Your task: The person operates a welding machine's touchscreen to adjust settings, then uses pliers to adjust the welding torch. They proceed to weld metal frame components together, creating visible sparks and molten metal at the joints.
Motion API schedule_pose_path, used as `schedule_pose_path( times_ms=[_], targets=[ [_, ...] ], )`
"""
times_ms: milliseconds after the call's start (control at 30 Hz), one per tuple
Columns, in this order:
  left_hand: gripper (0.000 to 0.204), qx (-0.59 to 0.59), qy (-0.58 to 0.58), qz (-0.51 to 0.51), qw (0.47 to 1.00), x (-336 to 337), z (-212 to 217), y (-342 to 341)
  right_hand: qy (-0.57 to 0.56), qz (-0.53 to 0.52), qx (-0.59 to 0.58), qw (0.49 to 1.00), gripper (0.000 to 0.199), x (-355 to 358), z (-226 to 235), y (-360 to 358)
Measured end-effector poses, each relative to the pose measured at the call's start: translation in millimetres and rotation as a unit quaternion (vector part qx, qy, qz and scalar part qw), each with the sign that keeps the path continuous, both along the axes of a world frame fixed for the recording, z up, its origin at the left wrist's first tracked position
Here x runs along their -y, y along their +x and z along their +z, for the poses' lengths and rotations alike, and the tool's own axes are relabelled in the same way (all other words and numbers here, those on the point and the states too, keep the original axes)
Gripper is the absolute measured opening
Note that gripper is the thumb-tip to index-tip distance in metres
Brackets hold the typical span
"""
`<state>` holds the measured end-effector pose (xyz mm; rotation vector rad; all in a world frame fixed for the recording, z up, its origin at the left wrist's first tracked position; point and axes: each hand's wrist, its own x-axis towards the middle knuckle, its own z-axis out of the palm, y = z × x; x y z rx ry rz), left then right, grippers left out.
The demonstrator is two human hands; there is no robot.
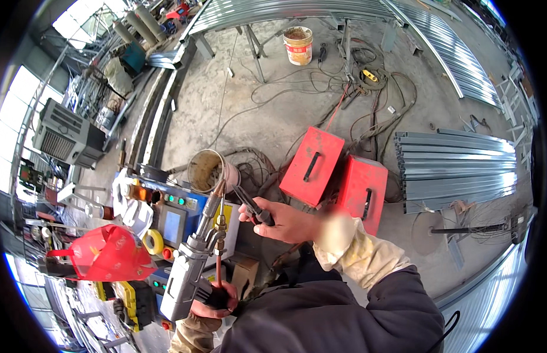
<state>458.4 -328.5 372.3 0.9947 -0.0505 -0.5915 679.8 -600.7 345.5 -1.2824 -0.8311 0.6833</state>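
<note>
My left hand point(219, 300) is closed around the black grip of a silver-grey welding gun point(184, 276), low and left of my body. The gun points up and away, its copper-coloured nozzle point(218, 189) overlapping a bucket point(198, 170) in view. A thin brass-fitted tube runs alongside the barrel. Closed on dark-handled pliers point(259, 213), my right hand point(288, 220) is just right of the nozzle. The pliers' narrow end aims toward the nozzle; whether they touch it I cannot tell. Fingers partly cover the pliers. Pale work gloves or cuffs point(359, 247) cover my wrists.
Two red metal boxes point(313, 162) with black handles stand ahead. At left are a blue-and-white machine point(173, 220) with a screen, yellow tape point(152, 241) and a red bag-like item point(111, 253). Cables point(320, 88) cross the floor; steel tubes point(456, 170) lie right.
</note>
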Motion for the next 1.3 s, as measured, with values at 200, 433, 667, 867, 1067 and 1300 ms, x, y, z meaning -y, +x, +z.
schedule_pose_path(
  times_ms=[200,433,667,867,1067,1300],
  targets=[
    [0.042,0.022,-0.018,-0.012,1.000,-13,7,-2,0.016,-0.024,0.073,0.997,0.046,-15,15,9],
    [0.041,0.029,-0.021,-0.057,0.998,-24,10,-9,-0.025,-0.024,0.062,0.997,0.034,-18,36,8],
    [0.042,0.029,-0.030,-0.043,0.998,-28,9,-15,-0.023,-0.054,0.101,0.993,0.030,-25,28,3],
    [0.041,0.027,-0.033,-0.038,0.998,-33,9,-15,-0.049,-0.080,0.124,0.988,0.026,-31,34,5],
    [0.042,0.014,-0.039,-0.017,0.999,-37,7,-13,0.005,-0.169,0.122,0.978,0.025,-50,22,-2],
    [0.040,0.013,-0.038,-0.021,0.999,-43,-1,-6,-0.012,-0.212,0.135,0.968,0.025,-64,9,-4]
  ],
)
